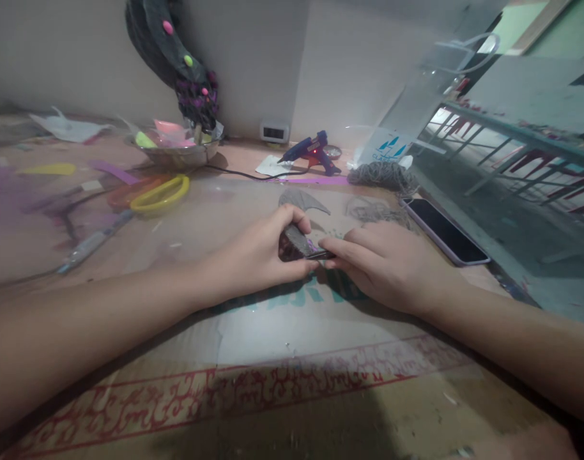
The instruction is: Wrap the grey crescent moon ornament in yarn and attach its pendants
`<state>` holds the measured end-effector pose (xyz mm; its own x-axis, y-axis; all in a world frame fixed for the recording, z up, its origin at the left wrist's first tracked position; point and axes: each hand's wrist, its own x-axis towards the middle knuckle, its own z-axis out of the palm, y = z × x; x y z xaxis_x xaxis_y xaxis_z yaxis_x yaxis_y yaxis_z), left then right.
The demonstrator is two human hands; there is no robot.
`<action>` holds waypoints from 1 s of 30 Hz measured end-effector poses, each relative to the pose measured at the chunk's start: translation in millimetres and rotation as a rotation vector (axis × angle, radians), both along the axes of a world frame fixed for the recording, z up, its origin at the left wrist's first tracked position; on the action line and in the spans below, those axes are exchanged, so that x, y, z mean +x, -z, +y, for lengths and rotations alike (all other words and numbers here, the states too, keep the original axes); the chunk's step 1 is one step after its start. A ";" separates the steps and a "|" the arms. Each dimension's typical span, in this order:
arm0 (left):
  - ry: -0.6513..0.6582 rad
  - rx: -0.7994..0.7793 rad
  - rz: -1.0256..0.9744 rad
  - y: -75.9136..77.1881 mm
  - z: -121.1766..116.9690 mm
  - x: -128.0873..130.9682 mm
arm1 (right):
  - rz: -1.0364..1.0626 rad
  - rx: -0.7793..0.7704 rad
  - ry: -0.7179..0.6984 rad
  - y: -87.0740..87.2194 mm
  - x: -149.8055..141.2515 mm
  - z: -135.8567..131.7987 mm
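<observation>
Near the middle of the head view, my left hand is closed, thumb and forefinger pinching a small dark grey piece with bits of purple on it. Just beyond the fingers shows a grey crescent-shaped piece with a pointed tip; whether it joins the held piece I cannot tell. My right hand meets the left from the side, its fingers pinched on a thin dark tool that touches the grey piece. Most of this tool is hidden by the fingers, so its kind is unclear.
A blue glue gun with a lit red light stands at the back. Grey yarn and a phone lie right, near the table edge. Yellow-handled scissors, a clear stick-like tool and a metal bowl are left.
</observation>
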<state>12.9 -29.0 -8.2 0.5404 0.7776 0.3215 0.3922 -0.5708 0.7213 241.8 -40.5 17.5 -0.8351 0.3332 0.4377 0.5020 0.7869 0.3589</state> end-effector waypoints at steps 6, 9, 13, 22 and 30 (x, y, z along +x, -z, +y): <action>-0.004 -0.011 0.008 -2.4 -0.2 1.0 | 0.049 -0.203 0.099 -1.6 -0.3 -1.9; 0.011 -0.017 -0.009 -3.3 -0.5 1.0 | 0.117 -0.336 0.148 -2.9 -0.6 -2.2; 0.024 0.000 -0.024 -2.1 -0.9 0.0 | 0.134 -0.343 0.135 -1.8 -0.3 -1.4; 0.034 -0.060 -0.029 -1.1 -0.4 1.1 | 0.066 -0.196 0.021 1.6 0.6 -0.8; -0.005 -0.021 -0.014 -3.7 -1.1 2.6 | 0.037 -0.176 0.055 0.6 -1.0 -0.4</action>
